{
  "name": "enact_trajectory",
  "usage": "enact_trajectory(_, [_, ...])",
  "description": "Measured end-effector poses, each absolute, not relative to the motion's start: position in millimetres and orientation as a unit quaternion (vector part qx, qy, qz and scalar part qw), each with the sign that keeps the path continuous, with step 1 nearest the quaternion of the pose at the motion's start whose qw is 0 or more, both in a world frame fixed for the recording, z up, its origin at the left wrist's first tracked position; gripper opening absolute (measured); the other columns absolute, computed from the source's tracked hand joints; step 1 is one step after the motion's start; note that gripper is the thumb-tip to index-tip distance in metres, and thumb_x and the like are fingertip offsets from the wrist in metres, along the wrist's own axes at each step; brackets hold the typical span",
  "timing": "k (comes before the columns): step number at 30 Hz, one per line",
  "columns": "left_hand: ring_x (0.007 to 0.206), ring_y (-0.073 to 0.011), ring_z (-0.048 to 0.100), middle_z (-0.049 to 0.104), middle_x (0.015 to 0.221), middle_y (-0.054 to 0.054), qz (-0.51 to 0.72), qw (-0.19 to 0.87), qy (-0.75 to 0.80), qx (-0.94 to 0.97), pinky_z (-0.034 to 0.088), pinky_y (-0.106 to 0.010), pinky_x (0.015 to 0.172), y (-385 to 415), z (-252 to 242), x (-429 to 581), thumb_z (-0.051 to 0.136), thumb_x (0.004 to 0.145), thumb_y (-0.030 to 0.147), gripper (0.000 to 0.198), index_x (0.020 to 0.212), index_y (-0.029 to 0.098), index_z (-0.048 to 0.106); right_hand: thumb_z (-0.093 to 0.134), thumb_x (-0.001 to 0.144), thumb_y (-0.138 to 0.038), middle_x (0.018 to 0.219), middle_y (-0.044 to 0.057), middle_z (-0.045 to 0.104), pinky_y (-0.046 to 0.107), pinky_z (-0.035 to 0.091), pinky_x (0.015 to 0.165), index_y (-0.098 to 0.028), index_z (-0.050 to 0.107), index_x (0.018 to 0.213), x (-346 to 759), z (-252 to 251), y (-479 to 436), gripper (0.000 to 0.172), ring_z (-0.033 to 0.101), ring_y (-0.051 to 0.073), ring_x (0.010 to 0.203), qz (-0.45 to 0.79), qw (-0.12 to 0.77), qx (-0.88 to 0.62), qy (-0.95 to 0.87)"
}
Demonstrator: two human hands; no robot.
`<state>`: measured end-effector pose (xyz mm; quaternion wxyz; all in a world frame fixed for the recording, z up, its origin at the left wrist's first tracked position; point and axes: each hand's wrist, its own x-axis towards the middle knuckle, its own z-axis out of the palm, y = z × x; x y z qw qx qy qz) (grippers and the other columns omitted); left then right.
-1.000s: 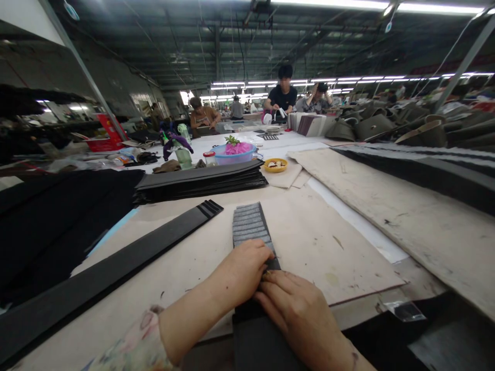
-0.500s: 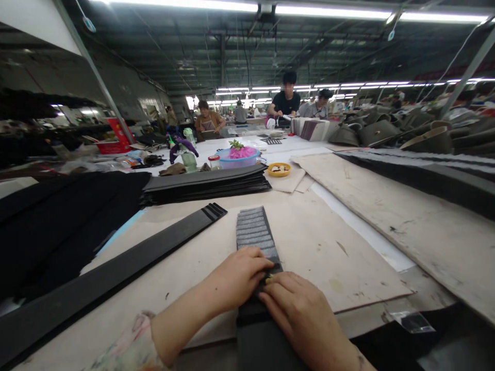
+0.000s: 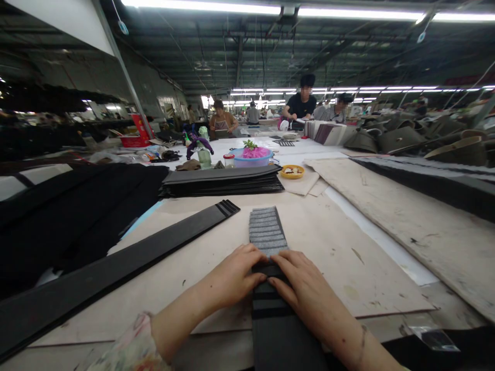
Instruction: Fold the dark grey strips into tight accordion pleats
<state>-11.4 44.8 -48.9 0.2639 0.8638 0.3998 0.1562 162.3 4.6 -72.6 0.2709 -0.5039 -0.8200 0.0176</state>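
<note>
Both hands, left [image 3: 236, 274] and right [image 3: 305, 288], lie flat with fingertips together on the fanned strips [image 3: 267, 237] near the table's [image 3: 193, 257] front edge, apparently pinning the overlap so it keeps its even stagger.

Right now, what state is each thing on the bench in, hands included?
left hand: flat, fingertips pressing the black strips
right hand: flat, pressing the same strips
black strips: stacked, staggered, under both hands
grey strips: fanned in steps, lying flat
long black strips: laid flat, ends stepped
black sheet stack: piled, untouched
yellow bowl: upright
blue basin: upright, filled with pink stuff
</note>
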Motion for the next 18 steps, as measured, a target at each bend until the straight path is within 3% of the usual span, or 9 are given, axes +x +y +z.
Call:
enact_trajectory(8, [0.096, -0.018, 0.047, 0.054, 0.098, -0.003, 0.125, 0.201, 0.38, 0.894, 0.039, -0.031, 0.086, 40, -52, -14, 0.051, 0.082, 0.018, 0.017, 0.098, 0.019, 0.055, 0.056, 0.078, -0.012, 0.09, 0.004, 0.058, 0.037, 0.049, 0.076, -0.019, 0.057, 0.096, 160, -74, 6, 0.019, 0.055, 0.019, 0.085, 0.068, 0.242, -0.5, -0.829])
enact_trajectory(14, [0.089, -0.0201, 0.048, 0.054, 0.093, -0.004, 0.073, 0.092, 0.386, 0.915, 0.042, -0.036, 0.08, 30, -62, -11, 0.041, 0.086, 0.015, 0.016, 0.095, 0.018, 0.054, 0.056, 0.075, -0.01, 0.08, 0.004, 0.059, 0.035, 0.051, 0.066, -0.018, 0.059, 0.086, 160, -82, 9, 0.015, 0.058, 0.02, 0.075, -0.012, 0.226, -0.472, -0.852])
enact_trajectory(18, [0.09, -0.0197, 0.048, 0.055, 0.096, -0.004, 0.089, 0.099, 0.388, 0.912, 0.042, -0.035, 0.082, 27, -64, -11, 0.041, 0.087, 0.014, 0.02, 0.101, 0.02, 0.052, 0.055, 0.074, -0.008, 0.079, 0.004, 0.059, 0.033, 0.052, 0.064, -0.018, 0.059, 0.086, 161, -84, 11, 0.016, 0.058, 0.02, 0.073, -0.05, 0.228, -0.449, -0.863])
